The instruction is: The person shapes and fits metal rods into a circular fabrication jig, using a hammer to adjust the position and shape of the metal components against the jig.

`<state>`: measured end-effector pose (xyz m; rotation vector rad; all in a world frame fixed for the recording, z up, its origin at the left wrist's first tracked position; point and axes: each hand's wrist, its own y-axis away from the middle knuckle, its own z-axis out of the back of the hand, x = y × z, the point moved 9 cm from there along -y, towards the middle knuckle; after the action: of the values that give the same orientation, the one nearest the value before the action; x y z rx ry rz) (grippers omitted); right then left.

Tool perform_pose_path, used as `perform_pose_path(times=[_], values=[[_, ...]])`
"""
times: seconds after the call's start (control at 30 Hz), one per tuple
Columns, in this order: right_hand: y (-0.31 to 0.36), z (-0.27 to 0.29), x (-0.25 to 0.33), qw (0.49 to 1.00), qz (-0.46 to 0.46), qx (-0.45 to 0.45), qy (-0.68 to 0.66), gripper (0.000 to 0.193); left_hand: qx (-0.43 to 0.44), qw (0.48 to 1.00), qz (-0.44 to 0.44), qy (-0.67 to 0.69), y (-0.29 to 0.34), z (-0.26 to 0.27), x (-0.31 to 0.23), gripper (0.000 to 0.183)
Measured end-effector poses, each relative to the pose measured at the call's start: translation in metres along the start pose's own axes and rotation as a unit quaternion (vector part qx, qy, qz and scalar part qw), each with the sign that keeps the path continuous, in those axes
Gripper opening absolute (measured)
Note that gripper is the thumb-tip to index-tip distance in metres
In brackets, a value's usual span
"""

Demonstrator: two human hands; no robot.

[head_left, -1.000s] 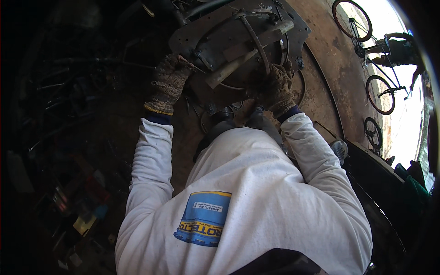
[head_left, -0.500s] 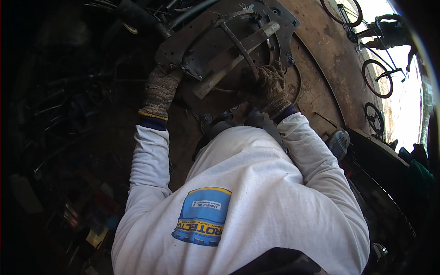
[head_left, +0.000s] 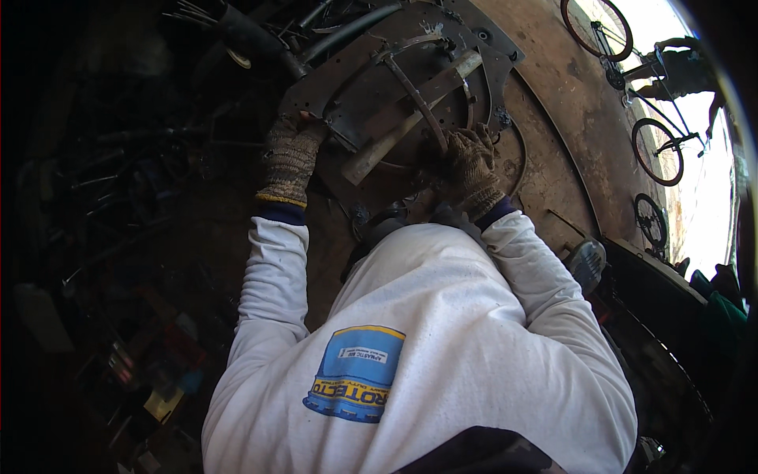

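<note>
A dark steel plate (head_left: pixel 355 99) with cut edges and small holes lies before me. My left hand (head_left: pixel 290 150), in a brown knitted glove, is closed round its near left corner. My right hand (head_left: pixel 472 158), gloved likewise, is closed at the near end of a curved metal bar (head_left: pixel 414 93) that arches over the plate; its fingertips are partly hidden. Slanting across the plate beneath this bar is a pale, worn flat metal strip (head_left: pixel 371 156). A second thin curved rod (head_left: pixel 523 150) bends round beside my right glove.
Dark metal pipes (head_left: pixel 347 35) and scrap crowd the far left. Brown, stained floor (head_left: pixel 553 103) stretches right, crossed by a long curved strip (head_left: pixel 564 146). A bicycle (head_left: pixel 655 118) and a person (head_left: pixel 687 71) are at the bright far right. My shoe (head_left: pixel 586 265) shows at right.
The whole view has shifted, so hands and plate appear slightly further right and lower. Both hands keep their places at the metal pieces.
</note>
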<state>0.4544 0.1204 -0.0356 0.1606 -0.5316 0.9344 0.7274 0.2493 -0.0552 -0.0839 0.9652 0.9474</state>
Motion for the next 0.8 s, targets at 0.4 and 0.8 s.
perform_pose_path(times=[0.4, 0.8], values=[[-0.002, 0.037, -0.084, 0.845, -0.129, -0.228, -0.465, 0.077, -0.150, 0.980, -0.093, -0.092, 0.012, 0.001, -0.012, 0.043], [-0.129, 0.036, -0.143, 0.961, -0.171, 0.217, 0.019, 0.046, -0.114, 0.993, -0.012, 0.030, 0.007, -0.011, 0.024, 0.040]])
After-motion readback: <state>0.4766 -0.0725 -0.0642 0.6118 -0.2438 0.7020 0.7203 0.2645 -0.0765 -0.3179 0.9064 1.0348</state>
